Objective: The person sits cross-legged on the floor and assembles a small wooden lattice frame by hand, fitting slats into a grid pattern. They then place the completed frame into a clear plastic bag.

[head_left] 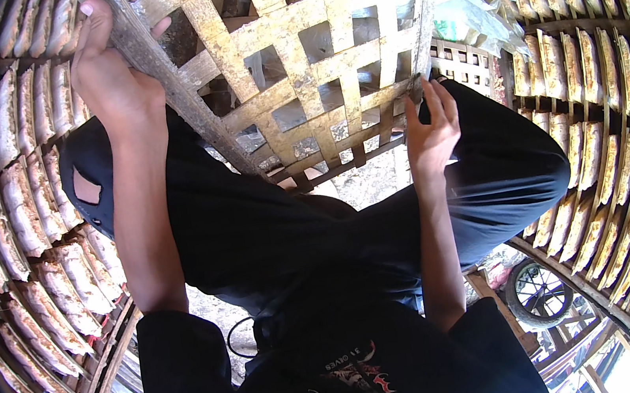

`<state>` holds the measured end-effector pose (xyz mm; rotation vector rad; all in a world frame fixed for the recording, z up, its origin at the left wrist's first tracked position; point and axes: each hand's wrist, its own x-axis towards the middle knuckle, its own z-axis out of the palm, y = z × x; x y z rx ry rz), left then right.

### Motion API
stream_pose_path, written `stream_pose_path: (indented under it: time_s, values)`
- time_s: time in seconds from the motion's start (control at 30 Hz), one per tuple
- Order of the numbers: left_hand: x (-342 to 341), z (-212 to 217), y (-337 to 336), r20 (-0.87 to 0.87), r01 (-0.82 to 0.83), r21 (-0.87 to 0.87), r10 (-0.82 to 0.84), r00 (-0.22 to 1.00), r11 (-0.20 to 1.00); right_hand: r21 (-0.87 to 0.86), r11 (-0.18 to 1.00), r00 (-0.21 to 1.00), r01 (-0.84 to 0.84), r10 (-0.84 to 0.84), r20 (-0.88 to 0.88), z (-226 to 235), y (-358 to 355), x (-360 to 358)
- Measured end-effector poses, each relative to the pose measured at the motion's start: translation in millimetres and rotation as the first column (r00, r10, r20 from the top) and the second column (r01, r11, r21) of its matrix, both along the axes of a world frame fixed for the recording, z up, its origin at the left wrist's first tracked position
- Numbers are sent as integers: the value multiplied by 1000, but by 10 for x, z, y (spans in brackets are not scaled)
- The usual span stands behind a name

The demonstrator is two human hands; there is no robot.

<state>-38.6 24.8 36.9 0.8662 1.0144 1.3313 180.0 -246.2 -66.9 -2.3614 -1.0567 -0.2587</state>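
Note:
A woven bamboo lattice panel (305, 62) with a wooden rail along each side stands tilted before my bent knees. My left hand (117, 83) is closed round the left rail, the thumb on the near side and fingertips showing beyond it. At the lower end of the right rail, my right hand (433, 129) has its fingers bent against the wood, gripping the panel's edge. Dark trousers (251, 197) cover my legs, with a hole at the left knee. Loose items behind the lattice show only in part through its gaps.
Clear plastic bags (472, 1) lie beyond the panel at the right. Below them is a smaller pale lattice (465, 69). Rows of pale, rough-edged strips (34, 206) line both sides. A black spoked wheel (539, 293) stands at the lower right, near wooden bars.

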Motion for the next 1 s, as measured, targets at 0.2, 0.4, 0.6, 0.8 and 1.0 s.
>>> stream_pose_path:
  time_s: [0.2,0.4,0.6,0.8,1.0]
  values:
    - [2,9,-6,-1,19,20,-19,1000,1000,-257,964,993,-68,89,72,-242,-131,-108]
    - [-13,-16,2,3,42,28,-42,999,999,-388,921,997,25,5,78,-152,-87,-282]
    - [6,-18,9,18,34,31,-34,999,999,-436,900,999,11,-25,-27,-112,-155,-310]
    - [-14,-1,-1,12,-4,15,4,1000,1000,-395,918,998,-21,44,50,10,-308,-376]
    - [-73,-54,44,28,14,9,-15,999,1000,-146,981,984,129,-146,-107,34,-273,-309]
